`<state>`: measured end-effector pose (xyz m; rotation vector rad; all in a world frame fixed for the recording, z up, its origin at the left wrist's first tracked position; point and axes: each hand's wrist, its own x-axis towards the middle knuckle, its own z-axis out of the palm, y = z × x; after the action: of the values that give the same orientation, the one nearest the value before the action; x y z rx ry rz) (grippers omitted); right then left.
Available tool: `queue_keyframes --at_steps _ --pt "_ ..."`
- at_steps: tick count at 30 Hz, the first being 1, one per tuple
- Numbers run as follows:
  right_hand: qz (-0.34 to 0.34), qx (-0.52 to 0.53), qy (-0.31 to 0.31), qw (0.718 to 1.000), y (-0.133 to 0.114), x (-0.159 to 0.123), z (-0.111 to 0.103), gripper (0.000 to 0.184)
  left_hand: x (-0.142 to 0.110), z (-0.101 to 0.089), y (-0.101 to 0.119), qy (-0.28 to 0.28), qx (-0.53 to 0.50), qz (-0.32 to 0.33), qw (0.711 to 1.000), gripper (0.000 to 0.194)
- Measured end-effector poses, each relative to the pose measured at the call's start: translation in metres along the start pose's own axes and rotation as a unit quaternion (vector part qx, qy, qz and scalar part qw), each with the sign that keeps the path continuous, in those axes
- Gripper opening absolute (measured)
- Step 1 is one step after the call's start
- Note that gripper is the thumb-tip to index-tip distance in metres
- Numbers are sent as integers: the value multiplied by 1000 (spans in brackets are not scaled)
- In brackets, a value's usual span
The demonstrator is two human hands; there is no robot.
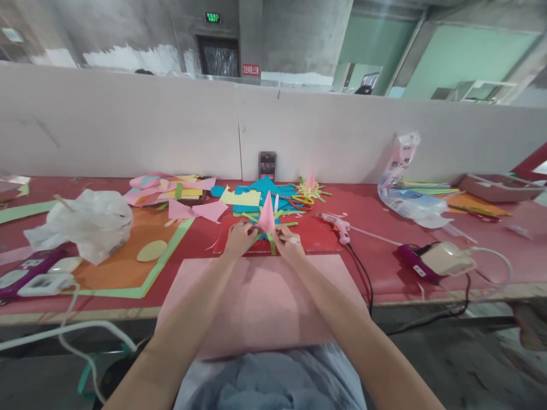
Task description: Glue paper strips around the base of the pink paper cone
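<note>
Pink cone point(267, 216) | btwn L fingers point(248, 227), R fingers point(282, 232) | grn sign point(212, 17): "EXIT"

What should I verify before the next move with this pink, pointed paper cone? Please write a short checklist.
1. Pink paper cone standing point-up: ok.
2. Left hand and right hand on opposite sides of its base: ok.
3. Cone firmly joined to the narrow green paper strips: cannot tell.
4. Pale pink, pistol-shaped glue gun lying apart from both hands: ok.
5. Glue gun hot: cannot tell.
6. Yellow-handled scissors put away: not ok, lying behind the cone.
</note>
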<state>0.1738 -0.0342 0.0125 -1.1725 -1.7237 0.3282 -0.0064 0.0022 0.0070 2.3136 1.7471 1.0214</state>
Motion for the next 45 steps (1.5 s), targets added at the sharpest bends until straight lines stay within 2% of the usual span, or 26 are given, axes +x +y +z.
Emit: queue_keyframes --at_steps 3,7,9,12,17,20,24,28,39,45 --pt "34 86 0 996 3 2 -1 33 0 4 -2 -19 -29 18 999 20" --pt "87 149 67 983 13 9 -3 37 1 4 -6 -34 -44 10 998 24" --pt "102 169 76 977 16 11 -3 38 2 3 -6 -40 -45 1 998 25" --pt "96 182 47 977 15 11 -1 38 2 3 -7 -40 -46 -3 998 28" --pt "41 147 14 988 11 10 5 36 2 3 -7 -33 -54 13 998 31" --pt "84 199 -19 976 14 15 5 31 2 3 -8 -41 -51 7 998 30" --pt "134 245 -21 960 23 22 3 28 3 3 -9 -46 -54 4 997 29" --pt "148 228 -32 962 25 22 2 28 3 2 -8 -42 -63 4 997 29" --pt "156 155 3 975 27 22 2 27 2 4 -10 -36 -59 -1 998 27" --pt "157 136 -19 978 28 22 3 26 2 1 -8 -39 -58 0 998 28"
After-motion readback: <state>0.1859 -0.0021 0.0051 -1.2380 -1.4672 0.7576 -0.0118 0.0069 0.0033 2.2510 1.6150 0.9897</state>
